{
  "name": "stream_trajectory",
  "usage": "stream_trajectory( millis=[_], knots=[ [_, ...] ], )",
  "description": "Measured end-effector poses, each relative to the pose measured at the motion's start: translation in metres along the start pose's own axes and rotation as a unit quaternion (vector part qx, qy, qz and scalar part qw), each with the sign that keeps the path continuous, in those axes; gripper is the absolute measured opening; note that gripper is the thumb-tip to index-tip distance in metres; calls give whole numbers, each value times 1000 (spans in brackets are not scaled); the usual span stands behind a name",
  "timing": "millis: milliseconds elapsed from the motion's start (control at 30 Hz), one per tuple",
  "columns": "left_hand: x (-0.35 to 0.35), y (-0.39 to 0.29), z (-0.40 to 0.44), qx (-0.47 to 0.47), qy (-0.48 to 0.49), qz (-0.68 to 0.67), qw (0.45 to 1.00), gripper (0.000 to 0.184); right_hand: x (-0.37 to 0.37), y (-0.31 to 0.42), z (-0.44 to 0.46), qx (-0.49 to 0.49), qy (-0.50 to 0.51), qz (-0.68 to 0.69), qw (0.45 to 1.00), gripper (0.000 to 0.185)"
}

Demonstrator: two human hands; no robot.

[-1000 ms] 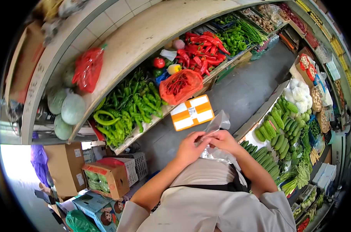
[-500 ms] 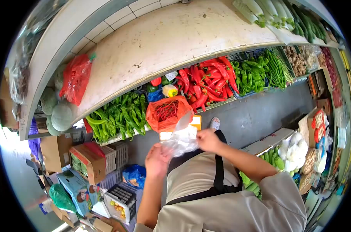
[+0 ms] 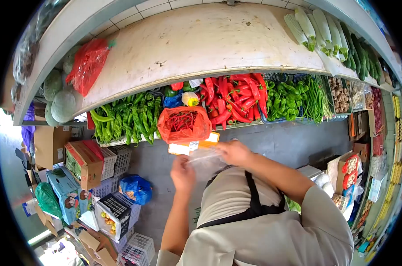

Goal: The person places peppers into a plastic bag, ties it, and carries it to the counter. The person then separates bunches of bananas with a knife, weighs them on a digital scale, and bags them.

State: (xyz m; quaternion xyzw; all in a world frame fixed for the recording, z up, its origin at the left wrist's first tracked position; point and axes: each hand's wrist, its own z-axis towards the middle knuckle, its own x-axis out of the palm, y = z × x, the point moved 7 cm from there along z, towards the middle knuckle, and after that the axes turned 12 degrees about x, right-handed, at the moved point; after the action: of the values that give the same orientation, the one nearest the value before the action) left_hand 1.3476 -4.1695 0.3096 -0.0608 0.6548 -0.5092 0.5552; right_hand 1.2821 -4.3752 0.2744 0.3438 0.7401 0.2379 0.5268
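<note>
A thin clear plastic bag (image 3: 206, 160) stretches between my two hands in front of my body. My left hand (image 3: 182, 173) pinches one side of it, fingers closed. My right hand (image 3: 234, 152) grips the opposite side, also closed. Just beyond the hands, an orange and white item (image 3: 204, 142) with a printed label lies partly beneath an open red plastic bag (image 3: 164, 128). Thin red chilies (image 3: 183, 120) fill that red bag. The lower part of the clear bag is hard to make out against the floor.
Long green peppers (image 3: 132, 116), large red peppers (image 3: 238, 95) and more green peppers (image 3: 284, 102) line the shelf below a pale counter (image 3: 178, 53). Boxes, crates (image 3: 139, 249) and a blue bag (image 3: 135, 189) stand at left. A carton (image 3: 343, 170) stands at right.
My hands have spread the clear bag lower and flatter between them; before, it stood up crumpled, with a corner over the red bag. The view has shifted, showing more floor at left.
</note>
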Motion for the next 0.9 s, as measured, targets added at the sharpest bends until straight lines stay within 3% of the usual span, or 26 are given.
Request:
stream_trajectory(
  millis=[33,67,100,133,167,200,267,300,333,400,467,567,700,733,800,867,900],
  knots=[
    [-2,43,-11,-120,-94,-93,984,34,-6,-19,-4,12,-21,20,1000,34],
    [-3,75,-30,-239,-188,-182,935,26,-16,-35,-9,23,-38,37,998,33],
    [-4,85,-46,-252,-196,-186,929,26,-22,-49,-16,22,-23,31,999,33],
    [9,105,-72,-359,-245,-357,827,19,-21,-72,-17,68,45,17,997,27],
    [26,104,-90,-438,-284,-510,684,13,-25,-89,-16,112,108,1,988,23],
    [32,95,-102,-438,-295,-511,679,13,-33,-99,-10,104,115,-5,988,23],
    [34,63,-111,-387,-252,-346,817,15,-60,-109,9,53,67,67,994,38],
    [34,51,-117,-380,-281,-313,823,19,-85,-123,24,69,-20,38,997,49],
    [39,47,-129,-391,-299,-308,814,19,-114,-136,44,80,-105,10,991,61],
    [45,39,-156,-456,-319,-251,792,19,-159,-178,86,109,-166,-154,968,91],
    [57,20,-161,-489,-358,-234,761,25,-172,-226,130,134,-142,-259,946,115],
    [85,-10,-170,-521,-328,-223,756,31,-156,-273,176,152,-43,-336,929,130],
    [115,-44,-189,-529,-419,-271,686,29,-165,-253,191,94,45,-288,952,121],
    [120,-52,-191,-533,-424,-268,682,29,-161,-265,192,89,51,-288,952,121],
    [130,-64,-191,-536,-431,-264,676,30,-159,-266,193,-8,7,-304,953,114],
    [137,-69,-190,-535,-455,-243,670,32,-146,-271,186,-22,-1,-313,949,111],
    [138,-73,-188,-531,-455,-251,669,31,-145,-270,185,41,-23,-314,948,110]
  ],
)
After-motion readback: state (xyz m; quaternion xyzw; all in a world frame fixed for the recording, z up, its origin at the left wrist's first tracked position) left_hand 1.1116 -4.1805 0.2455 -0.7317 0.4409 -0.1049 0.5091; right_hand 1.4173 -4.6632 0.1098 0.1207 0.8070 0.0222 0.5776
